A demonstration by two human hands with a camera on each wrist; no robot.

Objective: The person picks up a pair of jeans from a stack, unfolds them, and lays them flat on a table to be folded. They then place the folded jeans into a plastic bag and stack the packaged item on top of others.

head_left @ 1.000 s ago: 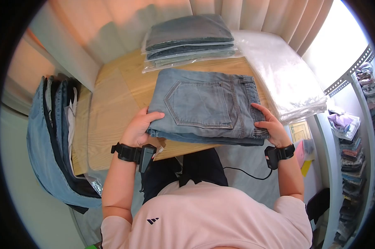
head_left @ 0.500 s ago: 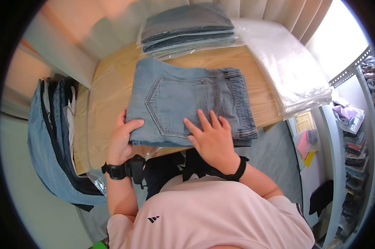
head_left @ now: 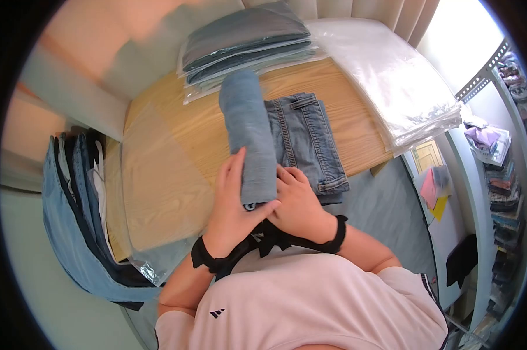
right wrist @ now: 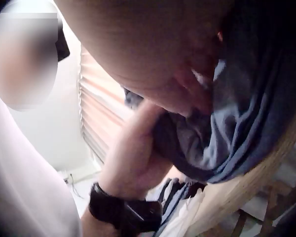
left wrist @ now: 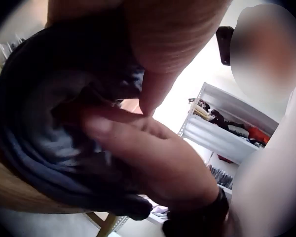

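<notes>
Jeans (head_left: 250,131) partly hidden behind hands (head_left: 228,203)

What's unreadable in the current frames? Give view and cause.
- Head: underside of the folded jeans, hidden by their own top layers.
- Left wrist: inside of the roll, dark and partly covered by the right hand.
- Right wrist: part of the jeans, cut off by the right edge.
- Head: individual shelf garments, too small to tell apart.

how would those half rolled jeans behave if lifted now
The jeans are probably floppy: the denim bends into a roll. They'd likely loosen if released, since no tie shows. The waistband end, lying flat outside the roll, may sag.
</notes>
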